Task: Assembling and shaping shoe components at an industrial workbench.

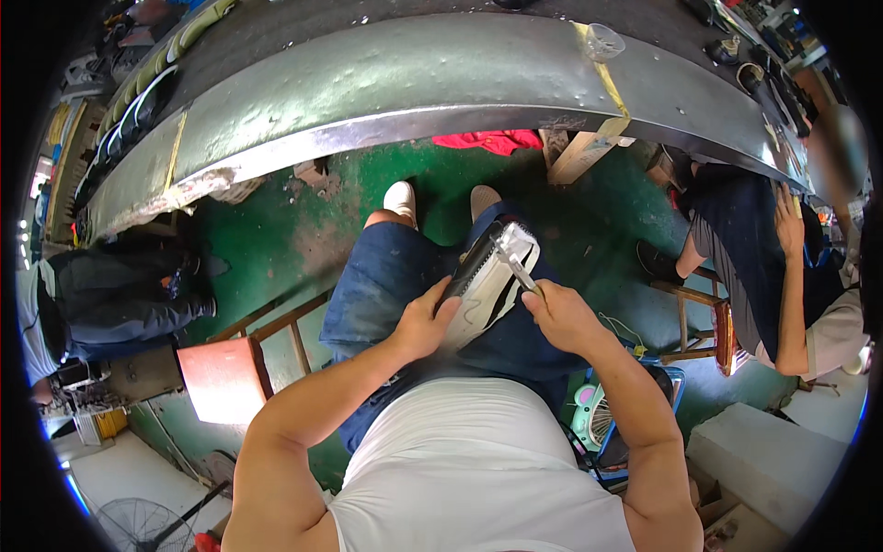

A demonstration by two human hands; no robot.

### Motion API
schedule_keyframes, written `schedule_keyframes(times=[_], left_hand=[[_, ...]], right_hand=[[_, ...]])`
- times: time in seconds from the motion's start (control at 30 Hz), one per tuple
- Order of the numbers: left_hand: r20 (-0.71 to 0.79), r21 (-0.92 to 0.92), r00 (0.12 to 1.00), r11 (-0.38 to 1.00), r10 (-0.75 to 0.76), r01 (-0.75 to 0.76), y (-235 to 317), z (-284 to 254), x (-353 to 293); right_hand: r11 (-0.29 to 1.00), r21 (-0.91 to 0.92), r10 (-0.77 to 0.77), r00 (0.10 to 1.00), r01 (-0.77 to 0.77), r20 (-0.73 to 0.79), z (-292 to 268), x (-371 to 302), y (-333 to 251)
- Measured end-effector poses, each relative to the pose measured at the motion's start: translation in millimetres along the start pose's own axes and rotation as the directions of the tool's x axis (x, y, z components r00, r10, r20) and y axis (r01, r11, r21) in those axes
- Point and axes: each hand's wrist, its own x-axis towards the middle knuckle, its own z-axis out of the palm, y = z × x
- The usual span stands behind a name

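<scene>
A black-and-white shoe (494, 299) lies tilted over my lap, its toe end pointing away from me. My left hand (425, 319) is closed round the shoe's near end on the left side, along a dark strip with a toothed-looking edge. In my right hand (563, 317) is a short metal hand tool (521, 272), gripped by its handle. The tool's metal head rests at the shoe's far end; whether it is a hammer or pincers I cannot tell. Dark blue cloth (386, 276) covers my thighs beneath the shoe.
A metal-edged workbench (368, 78) curves across the front, with a clear plastic cup (603, 41) on it. A wooden stool (221, 373) stands left. At right sits another person (763, 258). A light green fan (593, 414) is by my right side. Red cloth (492, 141) lies under the bench.
</scene>
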Motion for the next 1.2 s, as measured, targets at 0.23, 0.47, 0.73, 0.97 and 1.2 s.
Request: schedule_keyframes(times=[0.23,0.47,0.73,0.97,1.2], left_hand=[[0.231,0.099,0.964,0.983,0.131,-0.157,-1.4,-18.6,0.3],[0.240,0.487,0.965,0.846,0.108,-0.215,81.3,-72.9,-4.7],[-0.002,0.013,0.808,0.808,0.589,-0.589,168.7,-78.3,14.8],[0.034,-0.059,0.994,0.993,0.106,-0.103,37.4,-4.4,124.5],[0.155,0.175,0.985,0.979,0.078,-0.106,25.6,-8.4,59.8]], right_hand=[[0.994,-0.057,-0.091,0.995,0.094,0.041,34.3,-5.5,-1.2],[0.793,0.608,0.096,0.975,0.047,-0.200,74.6,-44.3,49.8],[0.526,0.838,0.111,0.966,0.143,-0.235,83.1,-48.3,58.4],[0.745,0.663,0.199,0.973,-0.074,-0.114,62.2,-41.7,47.2],[0.972,0.229,-0.052,0.998,0.056,-0.026,5.6,-41.1,9.2]])
